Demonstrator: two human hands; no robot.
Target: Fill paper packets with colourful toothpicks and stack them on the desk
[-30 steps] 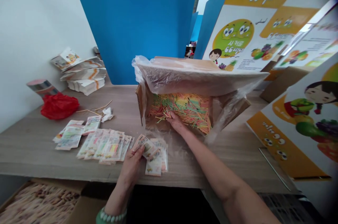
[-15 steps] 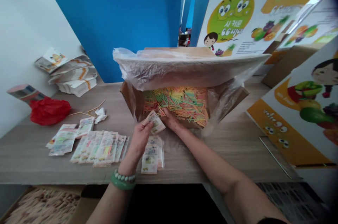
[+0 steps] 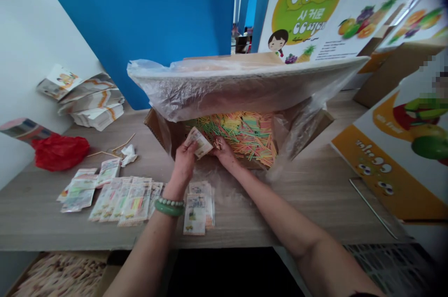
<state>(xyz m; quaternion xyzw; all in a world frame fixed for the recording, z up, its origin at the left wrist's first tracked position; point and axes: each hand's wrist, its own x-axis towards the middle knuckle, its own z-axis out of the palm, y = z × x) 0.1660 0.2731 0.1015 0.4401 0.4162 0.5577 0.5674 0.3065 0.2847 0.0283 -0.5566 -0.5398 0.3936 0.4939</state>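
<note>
Head view: pinching packet (image 3: pixel 200 144) in left hand (image 3: pixel 185 159) at mouth of box (image 3: pixel 315 132), long axis slanting down toward right hand (image 3: pixel 226 153), just beside; curling right fingers, cannot tell around what; nearest with right to coloured sticks (image 3: pixel 250 136), inside box.

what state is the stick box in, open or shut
Open: the box has its side flaps spread, and the coloured sticks inside show plainly.
</note>
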